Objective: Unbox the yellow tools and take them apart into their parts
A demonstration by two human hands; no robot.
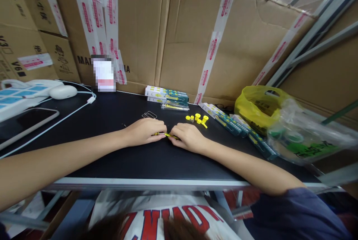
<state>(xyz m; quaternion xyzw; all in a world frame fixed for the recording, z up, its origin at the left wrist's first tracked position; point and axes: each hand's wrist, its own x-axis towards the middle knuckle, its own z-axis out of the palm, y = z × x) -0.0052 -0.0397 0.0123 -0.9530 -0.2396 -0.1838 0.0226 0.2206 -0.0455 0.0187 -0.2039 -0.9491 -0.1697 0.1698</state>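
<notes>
Both my arms reach in from the sides, forearms low over the black surface (134,161), and my two hands come almost tip to tip in front of me, backs up, fingers curled. My left hand (145,131) has its thumb and fingers closed on a slim yellow piece (168,135); my right hand (188,136) pinches yellow too, just beside those fingertips. The piece sits in the narrow gap between the hands, and I cannot tell whether it is one length or two parts meeting.

Just beyond my left hand lie bent wire loops (149,114), at least two, overlapping. Just past the knuckles of my right hand is a cluster of yellow plastic parts (205,119), about six, some of them touching. Farther off, straight ahead of the hands, are two printed boxes (167,94), one on the other, with one clear packet (175,107) before them. To the right of my right hand and beyond it, at least three more boxes (223,120) run in a slanting row, beside one yellow bag (251,107) and one clear bag (316,141). Well to the left of my left hand I count one phone (26,125) lying flat, one white power strip (30,90) and one rounded white adapter (63,92)
</notes>
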